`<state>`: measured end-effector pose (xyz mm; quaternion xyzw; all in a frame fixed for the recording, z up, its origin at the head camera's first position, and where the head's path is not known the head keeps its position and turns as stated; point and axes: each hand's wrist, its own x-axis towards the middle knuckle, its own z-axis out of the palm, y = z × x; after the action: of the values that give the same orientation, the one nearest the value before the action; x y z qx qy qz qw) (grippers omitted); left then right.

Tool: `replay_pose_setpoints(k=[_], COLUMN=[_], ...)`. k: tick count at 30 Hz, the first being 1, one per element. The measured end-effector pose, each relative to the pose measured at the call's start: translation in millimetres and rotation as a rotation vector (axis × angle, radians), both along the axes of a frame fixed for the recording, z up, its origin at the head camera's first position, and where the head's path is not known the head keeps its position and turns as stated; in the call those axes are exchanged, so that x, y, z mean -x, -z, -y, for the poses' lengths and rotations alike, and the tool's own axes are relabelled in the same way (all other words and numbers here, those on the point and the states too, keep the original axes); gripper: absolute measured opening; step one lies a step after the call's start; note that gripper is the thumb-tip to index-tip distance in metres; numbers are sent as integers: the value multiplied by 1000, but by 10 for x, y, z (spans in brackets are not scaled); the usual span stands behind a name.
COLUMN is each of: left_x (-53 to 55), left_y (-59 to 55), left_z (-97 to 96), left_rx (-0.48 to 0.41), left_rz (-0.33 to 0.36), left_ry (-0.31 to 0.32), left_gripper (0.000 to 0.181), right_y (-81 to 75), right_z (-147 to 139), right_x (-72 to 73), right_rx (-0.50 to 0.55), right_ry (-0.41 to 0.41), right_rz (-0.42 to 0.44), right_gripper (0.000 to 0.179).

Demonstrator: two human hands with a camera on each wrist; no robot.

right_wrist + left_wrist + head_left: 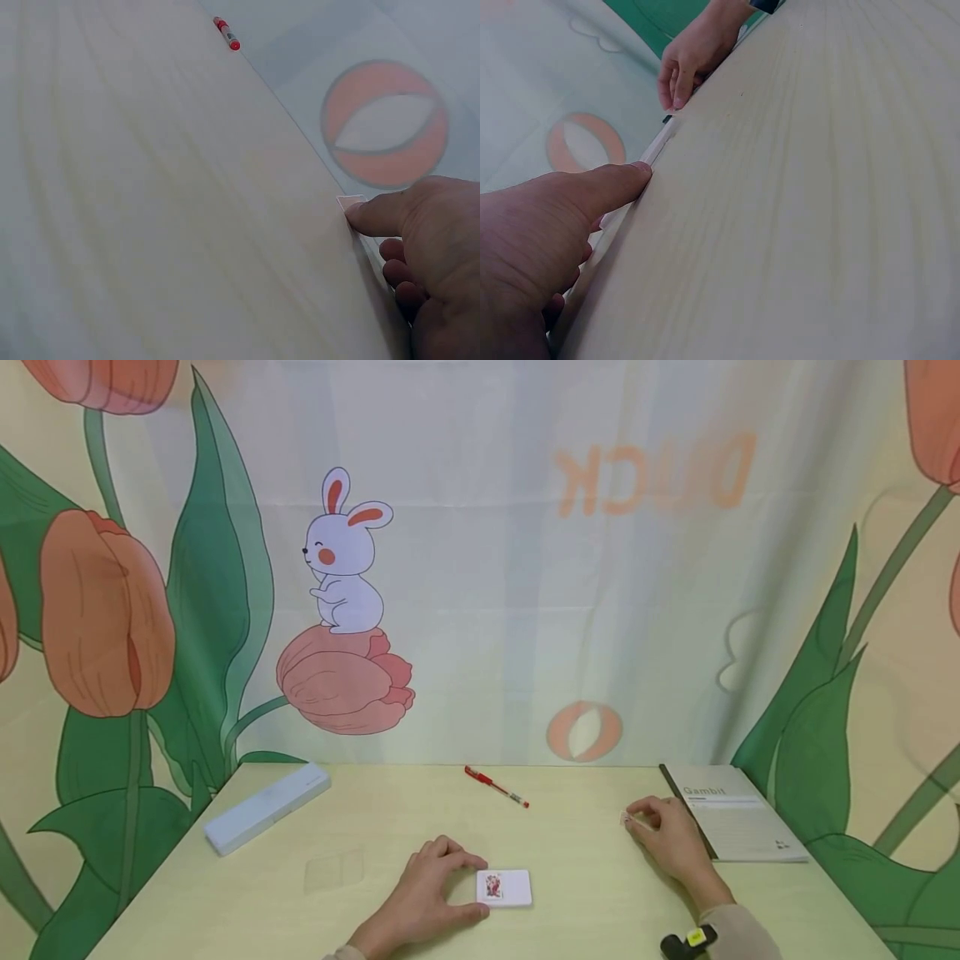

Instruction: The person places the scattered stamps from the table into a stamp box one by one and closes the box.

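My left hand (429, 892) grips the left end of a small white rectangular case (517, 888) between thumb and fingers. A small red-patterned sticker (493, 885) lies on the case's left part. In the left wrist view the case (657, 145) shows only as a thin white edge beyond the thumb. Farther right, near the notebook, my right hand (670, 842) pinches a small sticker-like piece (625, 817) between thumb and index finger. The right wrist view shows this piece (348, 200) as a pale square at the thumb tip; its print cannot be made out there.
A red pen (497, 786) lies at the back middle. At the back left is a long pale blue pencil case (267, 808), with a clear plastic sheet (334, 870) in front. A notebook (738, 827) lies at the right. A printed curtain (480, 568) hangs behind the table (585, 927).
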<state>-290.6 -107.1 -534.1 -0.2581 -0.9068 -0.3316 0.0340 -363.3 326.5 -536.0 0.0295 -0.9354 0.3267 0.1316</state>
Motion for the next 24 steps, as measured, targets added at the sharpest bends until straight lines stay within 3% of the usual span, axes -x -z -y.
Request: replay_pose_setpoints(k=[11,24], left_x=[-2,2], left_y=[-13,-3], left_z=[-5,-3], left_rx=[1,5], left_rz=[12,-2], left_ry=[-4,1], left_gripper=[58,58], right_y=[-59,-196], right_z=[63,146], right_x=[-22,-60], right_rx=[125,293], right_ry=[17,5], right_rz=[-23,-31], right_gripper=[13,21])
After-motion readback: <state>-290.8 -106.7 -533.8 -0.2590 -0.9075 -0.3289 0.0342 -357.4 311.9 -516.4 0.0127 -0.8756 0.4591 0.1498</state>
